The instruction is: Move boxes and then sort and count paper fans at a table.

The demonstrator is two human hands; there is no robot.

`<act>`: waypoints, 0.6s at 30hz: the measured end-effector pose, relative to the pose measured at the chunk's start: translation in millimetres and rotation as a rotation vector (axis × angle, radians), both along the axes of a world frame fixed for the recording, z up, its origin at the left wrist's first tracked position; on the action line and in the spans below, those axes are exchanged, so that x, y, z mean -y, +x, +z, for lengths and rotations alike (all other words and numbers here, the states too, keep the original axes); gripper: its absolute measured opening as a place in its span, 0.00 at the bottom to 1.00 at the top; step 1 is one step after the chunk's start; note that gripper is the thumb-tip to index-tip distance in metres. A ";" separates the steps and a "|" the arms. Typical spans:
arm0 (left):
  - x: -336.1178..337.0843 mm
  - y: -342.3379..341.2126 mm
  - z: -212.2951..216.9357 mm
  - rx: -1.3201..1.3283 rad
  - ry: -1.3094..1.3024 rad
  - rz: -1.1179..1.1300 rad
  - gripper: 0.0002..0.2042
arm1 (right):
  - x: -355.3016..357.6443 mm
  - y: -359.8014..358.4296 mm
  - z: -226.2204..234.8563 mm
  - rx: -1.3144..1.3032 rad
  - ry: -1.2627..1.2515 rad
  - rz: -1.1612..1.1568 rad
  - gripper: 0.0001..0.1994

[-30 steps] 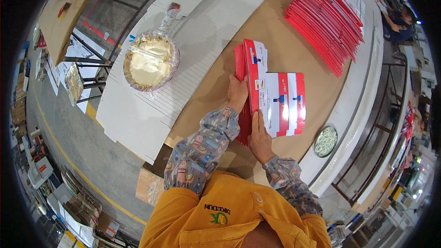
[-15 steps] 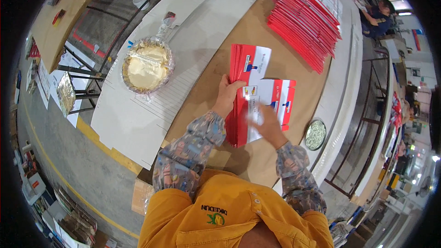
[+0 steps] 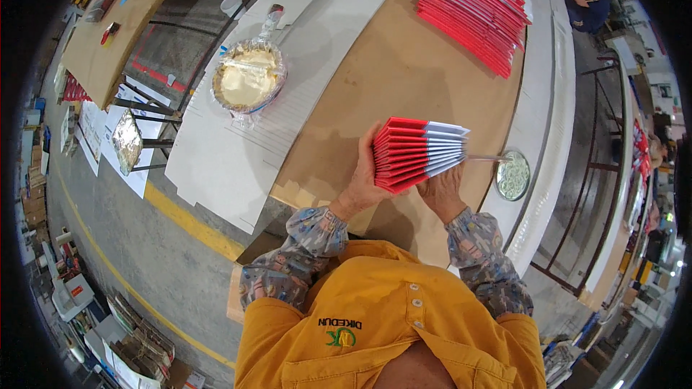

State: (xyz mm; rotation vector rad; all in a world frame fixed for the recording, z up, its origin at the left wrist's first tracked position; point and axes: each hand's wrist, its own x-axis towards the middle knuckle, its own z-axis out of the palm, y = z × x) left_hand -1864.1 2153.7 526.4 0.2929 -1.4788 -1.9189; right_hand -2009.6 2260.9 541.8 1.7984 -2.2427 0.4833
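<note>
Both hands hold a stack of folded red and white printed card sleeves (image 3: 418, 153) above the brown-covered table. Its layered edges face up, fanned slightly apart, red on the left and white on the right. My left hand (image 3: 362, 186) grips the stack's left side, the thumb along the outer red card. Close to the stack's lower right corner, my right hand (image 3: 443, 191) is closed on it, fingertips partly hidden beneath the cards. A thin pale strip (image 3: 486, 158) runs from the stack's right side to a round dish with a pale green pattern (image 3: 512, 175); what it is, I cannot tell.
A large overlapping pile of red and white cards (image 3: 472, 14) lies at the far right. Left of me, a plastic-wrapped bowl of cream-coloured paste (image 3: 249, 78) has a wrapped brush handle (image 3: 271, 21) beside it. Beyond the table's right side is a person (image 3: 592, 1).
The stack, which lay flatter with printed faces showing, is now raised and turned edge-up. My right hand has moved from over the cards to their lower right side. The view has shifted slightly.
</note>
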 end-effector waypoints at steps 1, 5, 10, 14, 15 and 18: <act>-0.4 1.4 -1.4 0.039 0.034 -0.006 0.47 | -4.6 -0.3 -4.2 0.060 -0.001 0.029 0.31; 0.6 1.7 -2.1 0.280 -0.163 0.111 0.35 | -9.4 -6.6 -18.2 0.021 -0.086 0.045 0.29; -3.2 -5.1 -0.6 0.229 -0.072 0.230 0.23 | -10.6 -9.4 12.0 0.073 -0.123 0.088 0.26; -1.4 -5.0 -4.4 0.257 -0.227 0.336 0.22 | -27.8 7.6 78.4 0.354 -0.372 -0.003 0.24; -2.4 -5.9 -7.0 0.286 -0.251 0.344 0.22 | -34.3 13.4 88.5 0.292 -0.403 0.017 0.23; -4.1 -5.2 7.6 0.262 -0.256 0.344 0.22 | -36.4 28.2 105.2 0.247 -0.416 0.063 0.21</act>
